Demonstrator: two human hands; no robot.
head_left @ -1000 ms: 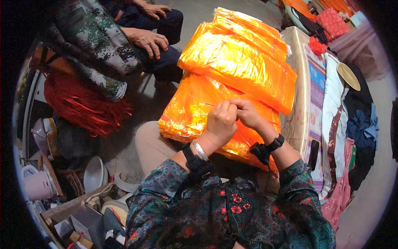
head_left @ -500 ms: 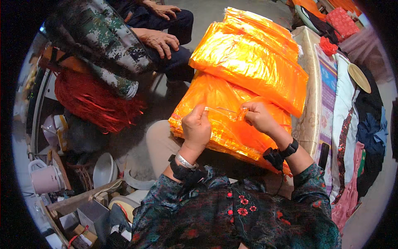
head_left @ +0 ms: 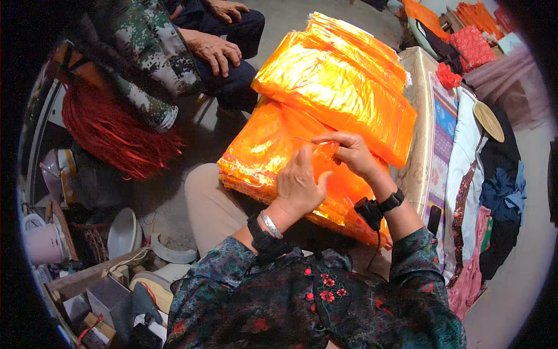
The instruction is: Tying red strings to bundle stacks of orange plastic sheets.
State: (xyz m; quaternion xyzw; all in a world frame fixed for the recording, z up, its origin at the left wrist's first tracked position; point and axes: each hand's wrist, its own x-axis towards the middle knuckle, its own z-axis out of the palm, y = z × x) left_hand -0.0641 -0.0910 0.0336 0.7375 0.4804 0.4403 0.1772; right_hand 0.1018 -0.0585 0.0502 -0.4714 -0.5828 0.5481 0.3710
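Observation:
My right hand [head_left: 353, 154] is closed, pinching a gathered bit of orange plastic film [head_left: 325, 152]. A thin, needle-like rod [head_left: 302, 139] sticks out to the left by its fingertips. Just left and below, my left hand [head_left: 301, 183] is turned back-up, thumb spread from the fingers, with nothing visible in it; its far fingertips are partly hidden. Under both hands lies a stack of shiny orange plastic sheets [head_left: 250, 154]. A second folded orange bundle [head_left: 337, 87] rests on its far part.
Another person's hand [head_left: 214, 51] lies on a dark knee at the far left, beside a camouflage sleeve and red strands [head_left: 113, 131]. A padded bench [head_left: 414, 125] with clothes stands at the right. A wooden crate of odds and ends [head_left: 110, 291] is near left.
My left hand has let go of its pinch, spread its thumb and moved right, closer to my right hand. The view has shifted slightly right.

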